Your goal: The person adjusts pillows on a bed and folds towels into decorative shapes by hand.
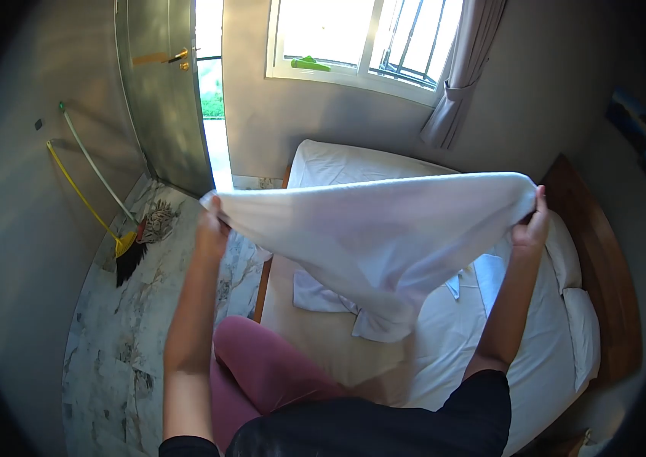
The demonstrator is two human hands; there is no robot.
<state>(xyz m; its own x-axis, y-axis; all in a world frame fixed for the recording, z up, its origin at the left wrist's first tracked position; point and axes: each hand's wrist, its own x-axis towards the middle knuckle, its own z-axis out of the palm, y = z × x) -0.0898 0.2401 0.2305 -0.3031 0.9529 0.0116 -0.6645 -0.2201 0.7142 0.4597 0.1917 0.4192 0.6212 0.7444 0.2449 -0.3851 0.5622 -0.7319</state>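
Observation:
A white towel (369, 221) is stretched out in the air above the bed, its top edge nearly level and its lower part hanging in a point. My left hand (216, 217) grips one upper corner, and my right hand (532, 226) pinches the opposite corner between thumb and fingers. Beneath it, a folded white cloth (315, 293) lies on the bed (452, 373), partly hidden by the hanging towel. A pale bluish-white cloth (488, 278) rests farther right, near my right forearm.
White pillows (582, 335) lie against the wooden headboard (605, 266) at right. To the left, a broom (131, 255) and a mop (158, 221) lean on the wall beside the partly open door (159, 91). A window (361, 38) with a tied curtain (464, 76) is behind the bed.

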